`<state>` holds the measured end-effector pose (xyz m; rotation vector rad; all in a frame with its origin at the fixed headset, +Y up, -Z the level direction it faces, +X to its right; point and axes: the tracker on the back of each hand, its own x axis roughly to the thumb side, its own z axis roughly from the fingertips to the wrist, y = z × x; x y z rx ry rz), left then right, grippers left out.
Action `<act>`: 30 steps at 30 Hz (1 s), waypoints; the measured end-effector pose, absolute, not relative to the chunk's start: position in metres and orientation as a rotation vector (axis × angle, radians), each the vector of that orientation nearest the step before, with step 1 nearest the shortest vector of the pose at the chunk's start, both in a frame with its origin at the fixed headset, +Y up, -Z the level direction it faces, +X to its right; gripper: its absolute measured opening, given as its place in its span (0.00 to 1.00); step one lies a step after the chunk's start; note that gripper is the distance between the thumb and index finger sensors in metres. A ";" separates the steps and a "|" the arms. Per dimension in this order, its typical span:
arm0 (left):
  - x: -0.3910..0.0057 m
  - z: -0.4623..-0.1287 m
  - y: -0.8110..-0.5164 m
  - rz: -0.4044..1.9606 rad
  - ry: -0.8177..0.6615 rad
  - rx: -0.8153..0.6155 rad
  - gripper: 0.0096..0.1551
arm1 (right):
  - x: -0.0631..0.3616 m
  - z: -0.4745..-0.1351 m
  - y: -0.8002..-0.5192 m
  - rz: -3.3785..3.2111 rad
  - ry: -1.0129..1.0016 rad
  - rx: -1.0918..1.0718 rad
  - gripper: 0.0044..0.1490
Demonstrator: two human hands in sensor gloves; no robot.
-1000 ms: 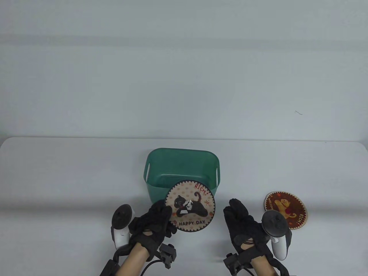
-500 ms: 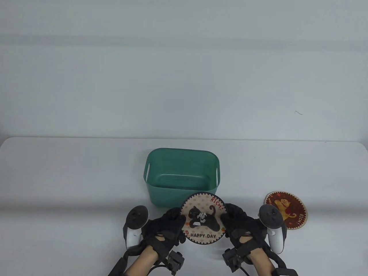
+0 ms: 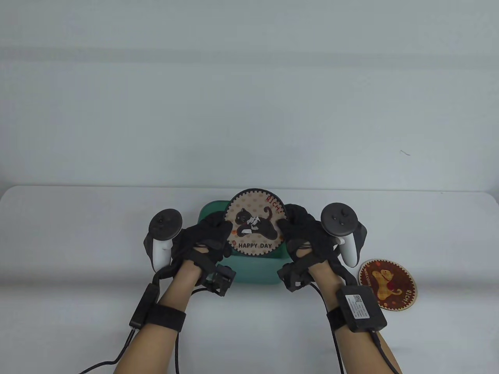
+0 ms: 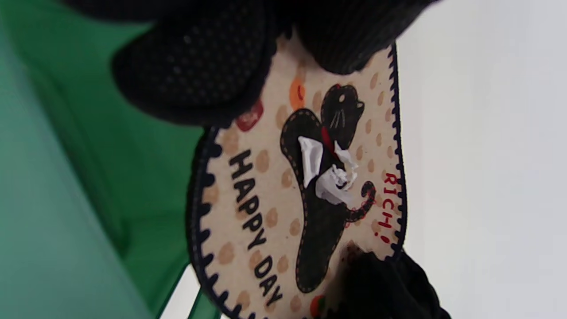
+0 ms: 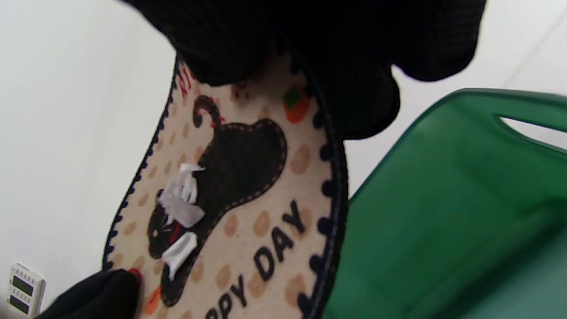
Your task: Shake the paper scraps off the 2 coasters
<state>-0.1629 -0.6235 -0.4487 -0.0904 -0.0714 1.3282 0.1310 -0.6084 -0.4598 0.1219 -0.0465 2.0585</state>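
**Two hands on one coaster, scraps not yet off**

Table view: left hand (image 3: 204, 241) and right hand (image 3: 304, 235) pinch opposite edges of the cat coaster (image 3: 254, 222), held roughly level above the green bin (image 3: 257, 270). Paper scraps (image 3: 249, 225) sit at its centre. Second coaster (image 3: 387, 285) lies flat on the table (image 3: 78, 233), right of the bin, untouched.

Left wrist view: fingers (image 4: 195, 66) curl over the coaster rim, bin wall below it. Scraps loosely piled.

Right wrist view: fingers (image 5: 354, 93) clamp the other rim; the coaster looks bowed.

Risks, my read: coaster sits toward the bin's far rim, so tipping it away could drop scraps behind the bin. Hard shaking with a flexing coaster may flick scraps sideways past the bin walls.
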 end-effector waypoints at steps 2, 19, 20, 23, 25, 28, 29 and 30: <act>-0.166 -0.459 -0.620 1.302 -0.068 -0.076 0.23 | 0.127 -0.469 -0.607 2.077 -0.069 0.124 0.28; -0.159 -0.488 -0.650 1.142 -0.041 -0.111 0.22 | 0.125 -0.498 -0.634 2.495 0.003 0.138 0.25; -0.159 -0.488 -0.649 1.140 -0.042 -0.113 0.22 | 0.125 -0.498 -0.634 2.495 0.003 0.138 0.25; -0.160 -0.488 -0.648 1.136 -0.043 -0.116 0.22 | 0.126 -0.494 -0.634 2.480 -0.021 0.138 0.27; -0.163 -0.488 -0.645 1.134 -0.042 -0.115 0.22 | 0.131 -0.486 -0.632 2.470 -0.075 0.118 0.35; -0.171 -0.487 -0.640 1.162 -0.010 -0.036 0.22 | 0.148 -0.458 -0.631 2.399 -0.166 0.093 0.35; -0.173 -0.486 -0.638 1.180 -0.002 -0.013 0.22 | 0.154 -0.448 -0.632 2.379 -0.177 0.083 0.35; -0.175 -0.486 -0.637 1.197 0.005 0.013 0.23 | 0.161 -0.434 -0.635 2.369 -0.178 0.083 0.35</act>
